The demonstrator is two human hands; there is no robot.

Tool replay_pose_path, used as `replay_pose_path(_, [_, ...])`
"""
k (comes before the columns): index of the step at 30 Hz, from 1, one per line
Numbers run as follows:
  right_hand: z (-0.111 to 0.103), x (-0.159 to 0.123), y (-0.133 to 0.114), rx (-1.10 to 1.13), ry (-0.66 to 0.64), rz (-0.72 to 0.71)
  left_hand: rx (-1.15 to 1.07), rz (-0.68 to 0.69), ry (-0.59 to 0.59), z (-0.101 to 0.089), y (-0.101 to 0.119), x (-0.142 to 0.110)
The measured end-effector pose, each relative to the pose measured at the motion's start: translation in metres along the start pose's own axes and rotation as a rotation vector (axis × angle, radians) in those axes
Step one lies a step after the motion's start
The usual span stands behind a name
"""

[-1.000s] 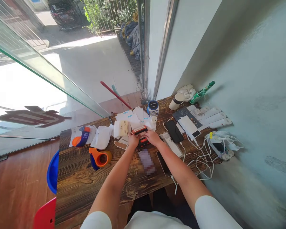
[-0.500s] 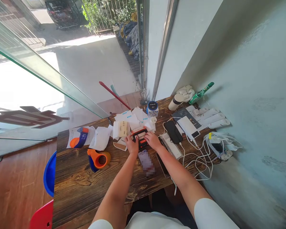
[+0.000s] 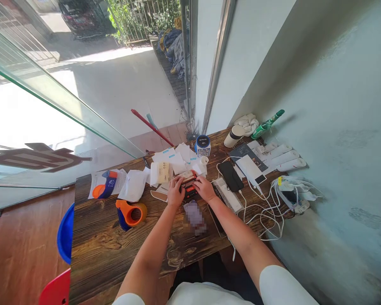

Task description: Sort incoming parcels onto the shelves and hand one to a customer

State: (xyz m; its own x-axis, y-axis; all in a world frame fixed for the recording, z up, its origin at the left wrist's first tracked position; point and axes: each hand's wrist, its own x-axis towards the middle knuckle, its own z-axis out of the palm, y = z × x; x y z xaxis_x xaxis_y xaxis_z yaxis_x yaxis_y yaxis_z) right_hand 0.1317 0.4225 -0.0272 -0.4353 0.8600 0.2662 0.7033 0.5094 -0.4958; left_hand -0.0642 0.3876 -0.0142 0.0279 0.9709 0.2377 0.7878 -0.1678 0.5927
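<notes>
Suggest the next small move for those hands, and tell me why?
I'd probably press gently and evenly on the red-and-black device. The left hand is at its left side and the right hand at its right, so the push could be balanced. A cream-and-white packet lies close by on the left, so sliding the device that way seems less wise.
</notes>
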Motion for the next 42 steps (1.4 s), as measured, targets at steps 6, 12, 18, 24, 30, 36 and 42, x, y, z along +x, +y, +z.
replay_pose_path(6, [0.004,-0.01,0.0,-0.002,0.065,0.018,0.086,0.174,-0.097,-0.006,-0.01,-0.013])
replay_pose_path(12, [0.003,-0.01,-0.005,0.024,0.115,0.055,0.154,0.171,-0.08,-0.002,-0.008,-0.011])
replay_pose_path(18, [0.005,-0.012,-0.007,0.016,0.08,-0.005,0.121,0.162,-0.131,0.002,0.003,-0.007])
replay_pose_path(24, [0.003,-0.008,-0.022,-0.068,-0.019,0.047,0.175,0.214,-0.201,0.003,0.001,-0.006])
replay_pose_path(30, [-0.085,-0.012,-0.003,-0.153,0.149,0.238,0.299,0.192,-0.168,-0.009,0.023,0.007])
replay_pose_path(36, [-0.258,-0.075,0.141,-0.383,0.53,0.75,0.091,0.393,-0.315,-0.001,0.123,0.058])
replay_pose_path(42, [-0.332,-0.083,0.278,-0.453,0.405,0.787,-0.166,0.39,-0.575,0.117,0.3,0.176])
